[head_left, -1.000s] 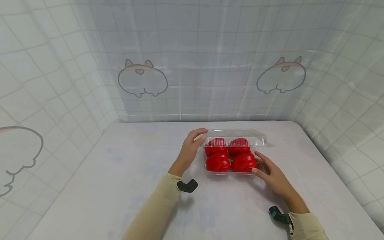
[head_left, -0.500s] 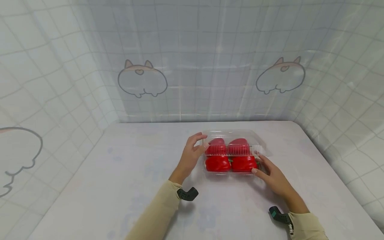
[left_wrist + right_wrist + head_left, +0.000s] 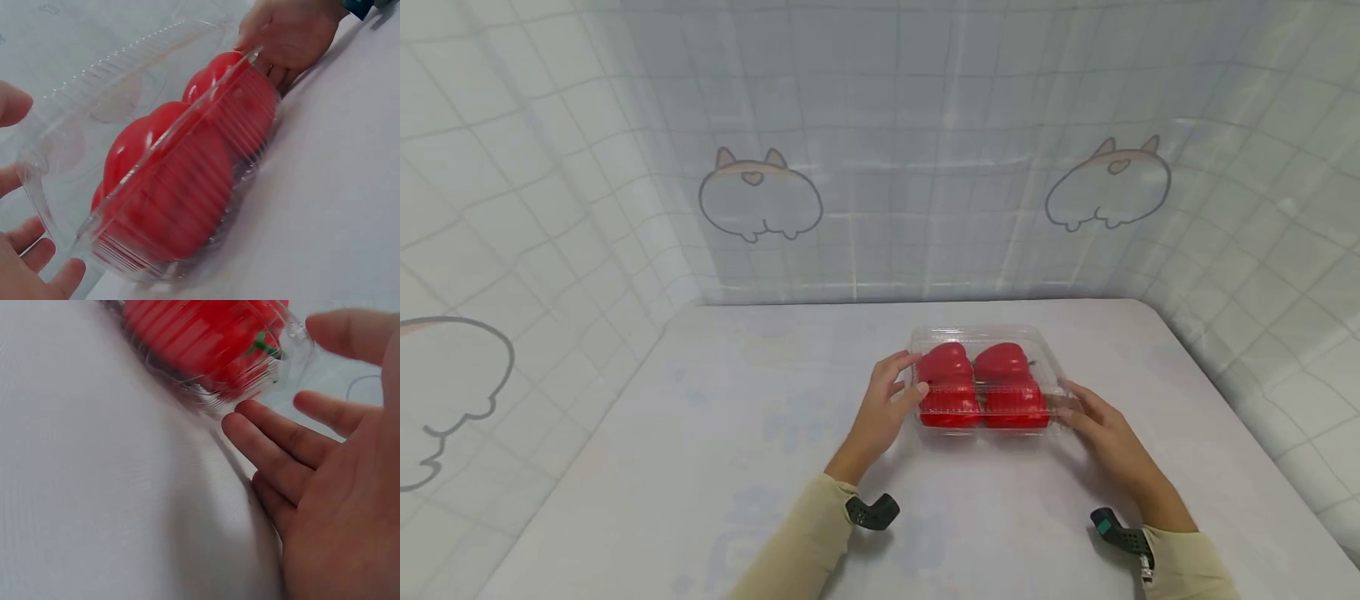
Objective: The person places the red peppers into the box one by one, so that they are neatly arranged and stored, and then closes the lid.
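Note:
Several red bell peppers (image 3: 945, 363) lie in a clear plastic clamshell box (image 3: 125, 269) on the table. Its see-through lid (image 3: 977, 335) is swung down over them, and in the left wrist view the lid's ribbed edge stands apart from the front rim. My left hand (image 3: 883, 408) is at the box's left end, fingers spread loosely around the lid's corner, fingertips right at the plastic. Against the right end is my right hand (image 3: 1105, 429). In the right wrist view its fingers reach out fairly straight beside a pepper's green stem (image 3: 265, 347), thumb at the plastic edge.
The white table (image 3: 760, 433) has a faint pattern. A pale grid-patterned curtain (image 3: 880, 150) with drawn animal figures rises behind and at both sides. Dark wrist devices (image 3: 872, 512) sit on both beige sleeves (image 3: 797, 542).
The lid has swung down toward me, from over the back peppers to over the front ones. My left hand has come down with it. My right hand has shifted slightly right, off the front pepper.

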`<state>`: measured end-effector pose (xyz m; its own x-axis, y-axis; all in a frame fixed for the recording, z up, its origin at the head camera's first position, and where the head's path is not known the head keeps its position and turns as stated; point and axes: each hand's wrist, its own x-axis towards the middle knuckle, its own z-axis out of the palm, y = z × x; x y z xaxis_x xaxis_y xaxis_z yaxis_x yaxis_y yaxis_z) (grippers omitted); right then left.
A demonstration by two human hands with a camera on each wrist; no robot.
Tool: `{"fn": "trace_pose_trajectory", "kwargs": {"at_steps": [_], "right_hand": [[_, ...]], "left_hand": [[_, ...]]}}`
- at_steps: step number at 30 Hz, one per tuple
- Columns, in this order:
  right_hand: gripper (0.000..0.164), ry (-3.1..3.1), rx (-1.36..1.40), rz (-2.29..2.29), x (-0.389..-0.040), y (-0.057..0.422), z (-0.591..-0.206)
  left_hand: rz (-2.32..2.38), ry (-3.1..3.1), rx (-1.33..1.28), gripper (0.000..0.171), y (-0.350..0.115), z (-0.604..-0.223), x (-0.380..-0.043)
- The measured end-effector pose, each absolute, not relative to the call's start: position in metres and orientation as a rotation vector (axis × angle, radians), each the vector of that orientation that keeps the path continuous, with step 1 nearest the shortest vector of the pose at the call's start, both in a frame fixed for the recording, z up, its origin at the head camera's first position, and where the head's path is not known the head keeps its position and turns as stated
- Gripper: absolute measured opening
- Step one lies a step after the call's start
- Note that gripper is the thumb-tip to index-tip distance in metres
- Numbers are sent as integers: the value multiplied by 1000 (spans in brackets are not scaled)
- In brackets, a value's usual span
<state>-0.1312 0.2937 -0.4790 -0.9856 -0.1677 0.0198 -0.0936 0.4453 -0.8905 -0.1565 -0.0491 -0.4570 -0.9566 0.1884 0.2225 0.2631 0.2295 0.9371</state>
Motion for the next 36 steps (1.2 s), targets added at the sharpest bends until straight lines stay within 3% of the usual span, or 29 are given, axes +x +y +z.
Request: {"fn": "trace_pose_trajectory", "kwargs": {"at_steps": [12, 36], "right_hand": [[44, 2667, -197, -1826, -130, 299, -481], [43, 2825, -328, -1665, -128, 294, -480]], "left_hand": [[-1788, -2383, -481, 52, -48, -463, -146], [-1720, -2441, -416, 49, -54, -475, -132]]}}
